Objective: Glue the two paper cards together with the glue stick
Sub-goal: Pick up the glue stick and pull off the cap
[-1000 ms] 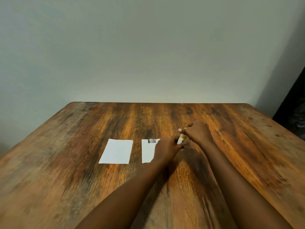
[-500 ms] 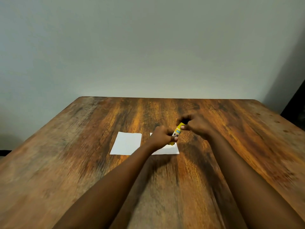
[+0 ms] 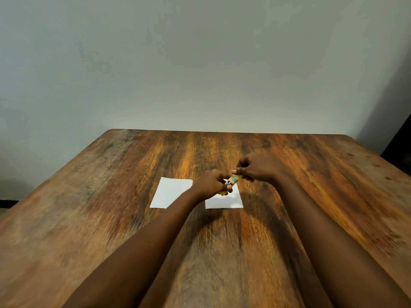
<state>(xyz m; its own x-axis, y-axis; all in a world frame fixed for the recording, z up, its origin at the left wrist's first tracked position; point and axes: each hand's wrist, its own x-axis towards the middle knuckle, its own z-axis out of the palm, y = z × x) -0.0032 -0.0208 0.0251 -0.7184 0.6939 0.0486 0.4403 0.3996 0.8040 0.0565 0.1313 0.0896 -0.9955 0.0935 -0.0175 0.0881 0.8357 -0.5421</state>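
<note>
Holding glue stick [image 3: 232,182] in both hands above the counter [image 3: 111,218].
I see my left hand [image 3: 211,185] gripping its lower end and my right hand [image 3: 258,167] pinching its upper end; right card [image 3: 224,201] lies beneath the glue stick, left card [image 3: 171,192] further left.

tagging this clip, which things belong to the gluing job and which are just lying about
In the job: yellow glue stick, left paper card, right paper card, left hand, right hand.
Just there: wooden table, grey wall.
</note>
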